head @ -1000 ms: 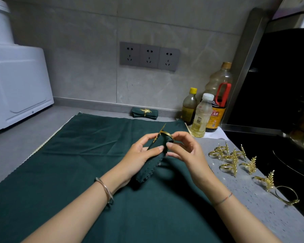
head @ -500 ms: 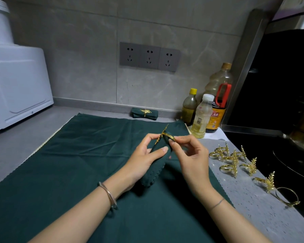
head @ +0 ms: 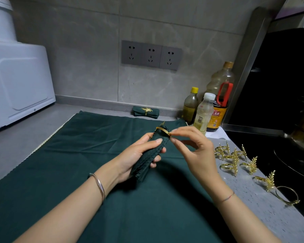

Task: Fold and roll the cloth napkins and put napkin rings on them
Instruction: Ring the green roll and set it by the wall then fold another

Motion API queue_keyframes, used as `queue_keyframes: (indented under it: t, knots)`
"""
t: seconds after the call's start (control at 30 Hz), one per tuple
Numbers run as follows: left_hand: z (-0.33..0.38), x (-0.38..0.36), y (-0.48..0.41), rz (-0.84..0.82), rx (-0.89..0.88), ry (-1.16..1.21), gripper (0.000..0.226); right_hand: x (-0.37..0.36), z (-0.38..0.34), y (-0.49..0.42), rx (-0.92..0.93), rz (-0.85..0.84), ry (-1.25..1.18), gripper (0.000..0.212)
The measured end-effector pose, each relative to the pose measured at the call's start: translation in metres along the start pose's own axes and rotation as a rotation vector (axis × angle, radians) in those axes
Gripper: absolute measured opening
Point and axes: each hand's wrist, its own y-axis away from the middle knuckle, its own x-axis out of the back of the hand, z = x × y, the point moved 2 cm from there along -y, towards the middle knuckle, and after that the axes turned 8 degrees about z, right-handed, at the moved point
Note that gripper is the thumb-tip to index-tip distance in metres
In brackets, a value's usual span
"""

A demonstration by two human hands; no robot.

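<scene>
Over the bench point(head: 16, 137), the left hand point(head: 137, 157) is clasping in its grip a rolled dark green scallop-edged cloth napkin point(head: 145, 164), tilted away. The right hand point(head: 197, 155) is pinching a gold leaf-trimmed metal ring point(head: 162, 130) sitting round the roll's far tip. Beyond, a ringed green napkin point(head: 146, 112) is lying by the wall.

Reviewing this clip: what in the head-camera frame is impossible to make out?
- Head view: the far side of the gold ring is hidden behind the rolled napkin, so it is unclear whether the ring fully encircles the roll.
- Head view: the napkin's middle is covered by the left hand.
- Head view: the print on the bottle label is too small to read.
- Head view: the white appliance is cut off by the left and top edges.
</scene>
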Motion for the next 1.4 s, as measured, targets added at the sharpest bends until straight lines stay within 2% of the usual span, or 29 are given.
queue_keyframes:
  t: [0.13, 0.23, 0.33, 0.4, 0.47, 0.6, 0.87, 1.07, 1.23, 1.33, 1.4]
  knots:
    - [-0.004, -0.001, -0.001, 0.032, -0.013, -0.024, 0.030, 0.001, 0.006, 0.000, 0.178, -0.060, 0.166, 0.010]
    - [-0.004, 0.000, -0.002, 0.054, -0.050, -0.100, 0.031, 0.000, 0.010, 0.000, 0.163, -0.101, 0.172, 0.011]
    - [0.001, 0.006, -0.004, 0.098, -0.148, -0.296, 0.028, -0.003, 0.008, 0.003, -0.161, -0.106, -0.035, 0.009]
    - [0.005, 0.011, -0.003, 0.114, -0.239, -0.436, 0.027, -0.007, 0.009, 0.006, -0.418, -0.114, -0.225, 0.024]
    - [0.008, 0.014, 0.001, 0.108, -0.320, -0.629, 0.027, -0.007, 0.013, 0.005, -0.521, -0.146, -0.239, 0.027]
    - [0.007, 0.016, 0.003, 0.038, -0.369, -0.775, 0.026, -0.003, 0.019, 0.004, -0.562, -0.303, -0.164, 0.019]
    - [0.007, 0.020, 0.003, -0.019, -0.407, -0.950, 0.030, 0.003, 0.021, 0.009, -0.557, -0.362, -0.144, 0.021]
    - [0.003, 0.017, 0.004, 0.192, -0.514, -1.198, 0.042, 0.002, 0.023, 0.012, -0.520, -0.338, -0.150, 0.019]
    - [0.005, 0.014, 0.005, 0.247, -0.576, -1.256, 0.047, 0.002, 0.024, 0.011, -0.554, -0.331, -0.202, 0.032]
    - [0.012, 0.021, 0.003, 0.328, -0.584, -1.273, 0.044, 0.010, 0.026, 0.004, -0.621, -0.253, -0.279, 0.030]
    - [0.013, 0.025, 0.002, 0.348, -0.578, -1.314, 0.040, 0.018, 0.030, 0.001, -0.605, -0.268, -0.219, 0.030]
